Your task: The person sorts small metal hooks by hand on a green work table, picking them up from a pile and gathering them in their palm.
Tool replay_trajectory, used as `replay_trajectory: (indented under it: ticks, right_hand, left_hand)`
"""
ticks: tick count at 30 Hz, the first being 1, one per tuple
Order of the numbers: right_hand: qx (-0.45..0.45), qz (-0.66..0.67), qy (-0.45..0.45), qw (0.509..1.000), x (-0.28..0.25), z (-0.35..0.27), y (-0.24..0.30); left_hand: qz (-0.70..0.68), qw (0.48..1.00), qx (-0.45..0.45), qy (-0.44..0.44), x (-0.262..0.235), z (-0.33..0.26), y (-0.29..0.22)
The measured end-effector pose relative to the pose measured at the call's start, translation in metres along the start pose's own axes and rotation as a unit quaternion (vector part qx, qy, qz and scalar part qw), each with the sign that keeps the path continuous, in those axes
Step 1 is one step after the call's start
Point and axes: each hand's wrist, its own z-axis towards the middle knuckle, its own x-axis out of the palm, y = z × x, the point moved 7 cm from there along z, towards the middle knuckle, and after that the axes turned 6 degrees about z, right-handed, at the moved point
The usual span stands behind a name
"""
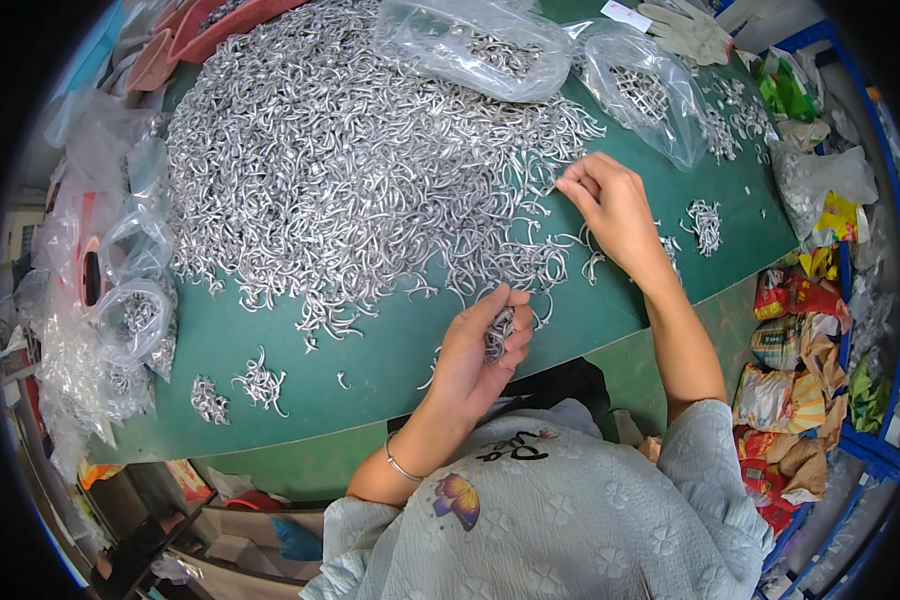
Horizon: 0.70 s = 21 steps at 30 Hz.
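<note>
The left hand [475, 350] is curling its fingers [515, 335] closed around a small bunch of silver hooks [497, 335], gripping it near the front edge of the green table [370, 360]. The right hand [610, 205] is pinching its fingertips [568, 185] nearly shut at the rim of the big heap of metal hooks [350, 170]; whether a single hook is caught between them is too small to tell. Between the two hands, loose hooks are lying scattered on the green surface. Beyond the right fingertips, two clear plastic bags [490, 45] holding more hooks are resting on the heap's far side. To the right of the right hand, a small bundle [705, 225] is lying apart. Well to the left of the left hand, two small bundles [240, 390] are sitting near the table edge, and clear bags [120, 300] are piling up past them.
</note>
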Motion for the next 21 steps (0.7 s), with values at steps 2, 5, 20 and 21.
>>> replay_trajectory:
  ticks: [2, 5, 20, 21]
  right_hand:
    - [0.021, 0.051, 0.011, 0.998, -0.002, -0.007, 0.000]
    - [0.000, 0.022, 0.016, 1.000, 0.001, -0.010, -0.009]
    - [0.023, 0.114, 0.104, 0.988, 0.004, -0.021, 0.034]
    - [-0.011, 0.037, 0.045, 0.998, -0.002, -0.010, 0.027]
  left_hand:
    - [-0.003, 1.000, 0.003, 0.001, 0.000, 0.000, 0.000]
    - [-0.001, 1.000, 0.005, 0.004, 0.002, 0.002, 0.001]
    - [0.046, 0.997, 0.009, -0.056, 0.009, 0.000, -0.004]
    - [0.042, 0.999, 0.015, 0.000, 0.004, 0.003, -0.001]
